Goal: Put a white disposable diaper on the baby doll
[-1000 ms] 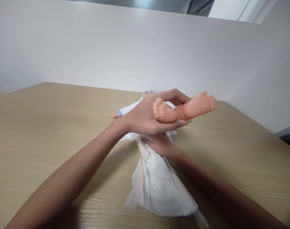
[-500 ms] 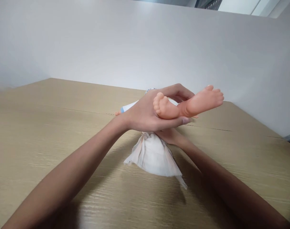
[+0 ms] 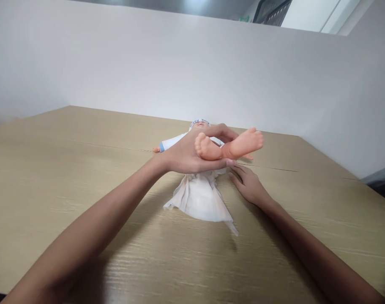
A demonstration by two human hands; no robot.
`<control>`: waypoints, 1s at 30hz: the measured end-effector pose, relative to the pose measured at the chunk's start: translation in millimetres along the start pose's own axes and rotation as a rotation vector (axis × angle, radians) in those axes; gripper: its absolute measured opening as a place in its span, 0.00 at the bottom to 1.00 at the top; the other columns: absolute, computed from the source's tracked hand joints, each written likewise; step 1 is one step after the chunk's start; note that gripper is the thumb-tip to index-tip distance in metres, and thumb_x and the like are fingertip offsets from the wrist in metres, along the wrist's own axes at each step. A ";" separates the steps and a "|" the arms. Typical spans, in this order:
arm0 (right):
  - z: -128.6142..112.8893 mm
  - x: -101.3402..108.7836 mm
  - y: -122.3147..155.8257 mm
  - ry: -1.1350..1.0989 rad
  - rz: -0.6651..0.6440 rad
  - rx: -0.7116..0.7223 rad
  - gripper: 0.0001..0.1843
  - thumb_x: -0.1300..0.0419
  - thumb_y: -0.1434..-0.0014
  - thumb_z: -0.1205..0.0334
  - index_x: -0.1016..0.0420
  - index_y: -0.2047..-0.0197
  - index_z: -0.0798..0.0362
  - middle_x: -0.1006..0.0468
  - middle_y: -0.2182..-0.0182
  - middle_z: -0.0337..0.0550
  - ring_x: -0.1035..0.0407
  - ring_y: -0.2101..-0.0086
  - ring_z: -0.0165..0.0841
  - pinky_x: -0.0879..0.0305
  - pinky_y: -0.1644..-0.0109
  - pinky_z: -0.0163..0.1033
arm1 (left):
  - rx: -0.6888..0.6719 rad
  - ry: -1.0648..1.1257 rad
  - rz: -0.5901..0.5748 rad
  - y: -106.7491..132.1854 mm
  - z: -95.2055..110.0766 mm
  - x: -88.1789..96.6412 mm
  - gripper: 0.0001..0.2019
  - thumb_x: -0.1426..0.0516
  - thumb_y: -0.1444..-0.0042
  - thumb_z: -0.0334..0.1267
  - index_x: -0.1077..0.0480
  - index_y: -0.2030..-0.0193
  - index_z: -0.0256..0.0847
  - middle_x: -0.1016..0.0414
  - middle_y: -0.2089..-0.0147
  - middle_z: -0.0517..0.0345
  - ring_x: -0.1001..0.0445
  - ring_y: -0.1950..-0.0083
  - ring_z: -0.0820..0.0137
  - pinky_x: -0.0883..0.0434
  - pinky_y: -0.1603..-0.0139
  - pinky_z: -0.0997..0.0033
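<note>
We hold the doll's ankles in our left hand, right hand open beside the diaper, spread but unfastened.

Doll feet: smooth plastic, slight sheen. Diaper: thin, papery, matt, creased. Doll sleeve: matt cloth. Table: wood-look, fine grain, semi-gloss. Wall: smooth, mostly matt.

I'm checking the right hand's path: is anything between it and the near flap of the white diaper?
Nothing visible: only tabletop shows between the right hand and the near flap of the white diaper. Beyond it, the left hand, holding up the doll's feet, blocks the view.
</note>
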State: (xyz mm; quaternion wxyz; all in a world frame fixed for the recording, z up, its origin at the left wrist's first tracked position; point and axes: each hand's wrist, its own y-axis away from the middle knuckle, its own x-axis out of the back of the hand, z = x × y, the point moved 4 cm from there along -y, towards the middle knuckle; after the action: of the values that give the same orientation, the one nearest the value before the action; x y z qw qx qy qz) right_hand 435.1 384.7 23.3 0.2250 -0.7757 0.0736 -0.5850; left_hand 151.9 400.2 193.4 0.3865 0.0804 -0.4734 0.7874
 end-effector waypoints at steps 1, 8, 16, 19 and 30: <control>-0.6 0.9 1.7 -0.003 0.007 -0.009 0.25 0.48 0.22 0.48 0.20 0.34 0.48 0.18 0.34 0.55 0.25 0.34 0.53 0.29 0.29 0.64 | 0.011 0.005 -0.006 1.1 0.1 -0.7 0.18 0.29 0.36 0.39 0.23 0.41 0.42 0.17 0.39 0.48 0.17 0.40 0.60 0.20 0.36 0.58; -51.7 47.4 21.3 -0.194 0.265 -0.011 0.24 0.38 0.25 0.51 0.27 0.30 0.47 0.20 0.35 0.56 0.26 0.35 0.53 0.30 0.28 0.65 | 0.100 0.001 -0.029 12.1 -1.4 -6.2 0.19 0.28 0.36 0.42 0.22 0.41 0.44 0.16 0.42 0.49 0.16 0.42 0.57 0.19 0.39 0.54; -130.8 79.3 11.4 -0.575 0.210 0.089 0.24 0.29 0.32 0.51 0.23 0.36 0.46 0.15 0.40 0.51 0.21 0.39 0.53 0.24 0.32 0.61 | 0.016 -0.034 -0.109 24.0 8.1 -21.1 0.20 0.28 0.37 0.44 0.19 0.40 0.49 0.16 0.36 0.49 0.20 0.34 0.58 0.24 0.29 0.51; -122.8 86.5 14.3 -0.565 0.160 0.193 0.20 0.32 0.31 0.58 0.20 0.37 0.47 0.15 0.40 0.49 0.21 0.39 0.51 0.27 0.28 0.61 | 0.070 -0.167 -0.161 43.5 15.1 -6.8 0.19 0.30 0.34 0.46 0.20 0.38 0.50 0.17 0.37 0.48 0.21 0.34 0.56 0.26 0.28 0.48; -77.6 57.2 58.2 -0.067 -0.060 0.669 0.23 0.47 0.22 0.69 0.17 0.35 0.41 0.17 0.35 0.49 0.25 0.32 0.41 0.34 0.22 0.63 | 0.200 -0.251 -0.370 159.0 -15.1 4.5 0.28 0.38 0.35 0.27 0.26 0.30 0.49 0.25 0.26 0.42 0.33 0.19 0.49 0.29 0.22 0.38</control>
State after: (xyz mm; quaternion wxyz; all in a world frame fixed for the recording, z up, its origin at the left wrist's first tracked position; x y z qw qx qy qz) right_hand 388.2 291.0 64.6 0.4520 -0.6795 -0.1528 -0.5574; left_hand 43.6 374.5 78.8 0.4522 0.3010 -0.4145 0.7301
